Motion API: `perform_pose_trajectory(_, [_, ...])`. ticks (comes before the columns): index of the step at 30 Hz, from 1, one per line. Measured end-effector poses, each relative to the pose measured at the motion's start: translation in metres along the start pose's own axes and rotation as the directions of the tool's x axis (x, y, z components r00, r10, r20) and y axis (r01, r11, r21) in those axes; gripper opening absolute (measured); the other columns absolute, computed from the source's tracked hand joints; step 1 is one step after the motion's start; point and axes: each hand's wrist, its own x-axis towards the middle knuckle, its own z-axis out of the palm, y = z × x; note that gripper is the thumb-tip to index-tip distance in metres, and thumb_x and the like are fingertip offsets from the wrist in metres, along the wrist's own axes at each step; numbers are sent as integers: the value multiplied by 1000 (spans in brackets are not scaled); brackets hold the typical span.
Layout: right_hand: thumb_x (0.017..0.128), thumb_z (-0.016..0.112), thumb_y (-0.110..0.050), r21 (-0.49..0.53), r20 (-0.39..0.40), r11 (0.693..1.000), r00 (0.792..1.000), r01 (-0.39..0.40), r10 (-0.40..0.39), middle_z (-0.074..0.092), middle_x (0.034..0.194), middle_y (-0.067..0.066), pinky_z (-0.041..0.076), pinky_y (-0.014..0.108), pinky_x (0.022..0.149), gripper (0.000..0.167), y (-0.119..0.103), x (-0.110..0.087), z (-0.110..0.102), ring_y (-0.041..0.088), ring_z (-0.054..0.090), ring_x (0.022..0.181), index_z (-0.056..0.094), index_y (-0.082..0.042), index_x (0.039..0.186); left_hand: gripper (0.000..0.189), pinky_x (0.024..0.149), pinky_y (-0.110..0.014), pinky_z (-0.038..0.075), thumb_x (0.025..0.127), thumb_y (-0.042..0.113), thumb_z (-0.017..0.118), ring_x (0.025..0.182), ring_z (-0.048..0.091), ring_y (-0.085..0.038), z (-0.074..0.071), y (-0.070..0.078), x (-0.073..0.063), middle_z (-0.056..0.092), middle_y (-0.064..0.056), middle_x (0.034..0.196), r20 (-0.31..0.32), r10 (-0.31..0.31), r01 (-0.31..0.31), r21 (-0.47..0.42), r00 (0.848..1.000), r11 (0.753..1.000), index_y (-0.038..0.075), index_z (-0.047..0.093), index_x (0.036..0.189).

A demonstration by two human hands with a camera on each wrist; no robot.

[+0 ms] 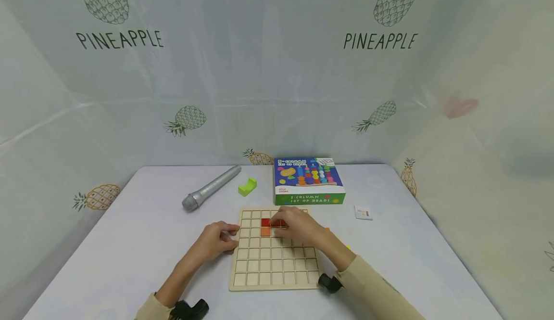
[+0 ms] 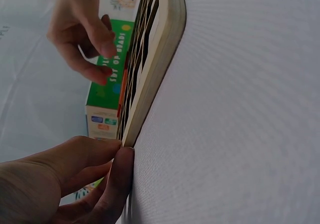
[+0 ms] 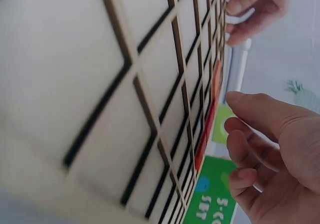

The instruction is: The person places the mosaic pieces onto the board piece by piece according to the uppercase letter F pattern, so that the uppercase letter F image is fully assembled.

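A pale wooden grid board (image 1: pixel 253 266) lies flat on the table. My left hand (image 1: pixel 216 238) is at its left edge, and in the left wrist view the thumb and a finger (image 2: pixel 124 166) grip the rim. Over the far half of the board hovers my right hand (image 1: pixel 296 224), its fingers loosely bent. Both wrist views show a gap between its thumb and fingertips, with nothing held there. Red tiles (image 1: pixel 265 222) sit in a row of cells beneath these fingers, partly hidden by them. An orange tile (image 1: pixel 265 232) fills the cell just nearer than the leftmost red one.
Behind the board stands a bead set box (image 1: pixel 309 198). A silver microphone (image 1: pixel 212 188) and a green arched block (image 1: pixel 247 186) lie to its left. A small white card (image 1: pixel 363 212) is at the right. Orange and yellow pieces (image 1: pixel 348 247) peek out beside my right forearm.
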Motion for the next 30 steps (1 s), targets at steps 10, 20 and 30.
perform_pose_trajectory(10, [87, 75, -22, 49, -24, 996, 997, -76, 77, 69, 108, 0, 48, 20, 68, 28, 28, -29, -19, 13, 55, 79, 73, -13, 113, 41, 55, -20, 56, 80, 0, 75, 69, 65, -11, 0, 0, 0, 65, -14, 101, -3, 11, -11, 2, 1000, 1000, -7, 66, 119])
perform_pose_trajectory(20, [84, 77, -19, 16, -82, 993, 989, -120, 120, 70, 104, 1, 50, 17, 65, 28, 56, -61, -27, 7, 54, 72, 73, -10, 111, 41, 55, -20, 55, 79, -1, 74, 67, 65, -12, -2, 4, -1, 65, -14, 100, -5, 5, -5, 11, 1000, 1000, -7, 66, 119])
perform_pose_trajectory(30, [82, 79, -20, -1, -79, 982, 979, -190, 190, 69, 98, -2, 47, 16, 61, 29, 76, -76, -30, 8, 50, 71, 74, -11, 109, 41, 55, -21, 56, 79, -1, 74, 67, 65, -12, -1, 2, -1, 65, -14, 100, -6, -4, 4, 0, 1000, 1000, -7, 66, 119])
